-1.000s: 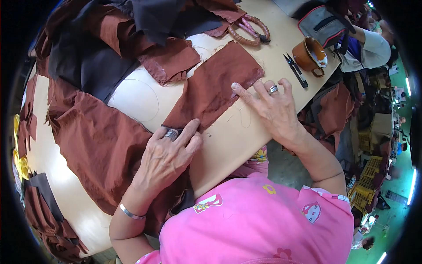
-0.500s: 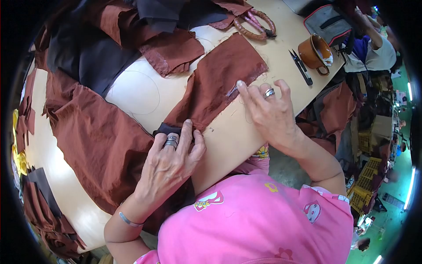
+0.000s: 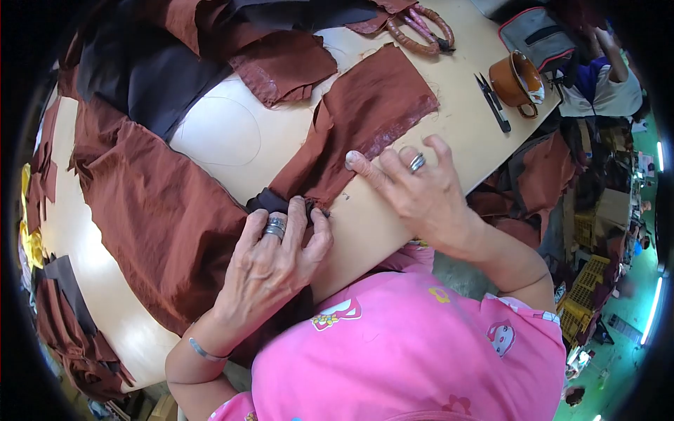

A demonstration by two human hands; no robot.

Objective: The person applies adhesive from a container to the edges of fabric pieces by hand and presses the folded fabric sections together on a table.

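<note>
A reddish-brown cloth strip [image 3: 372, 91] lies across the table, with a whitish glue-like smear along its right edge. At its lower end my left hand [image 3: 281, 256], with rings on a finger, presses and pinches the bunched cloth beside a dark fabric fold [image 3: 267, 202]. My right hand [image 3: 414, 186] is spread over the table edge, its whitened index fingertip touching the strip's right edge; the other fingers are raised and hold nothing. A larger reddish-brown cloth [image 3: 161, 217] is left of my left hand and hangs toward my lap.
Dark and brown cloth [image 3: 140, 63] is piled at the upper left. Black thread snips [image 3: 493, 102], a brown mug [image 3: 516, 83], ring-shaped bands [image 3: 421, 31] and a grey bag [image 3: 537, 38] lie toward the upper right. Another person's arm [image 3: 612, 56] shows behind the bag.
My right fingertip has slid down the strip's edge toward my left hand. My left hand has gathered the strip's lower end, and more dark fabric shows there. The view has shifted slightly.
</note>
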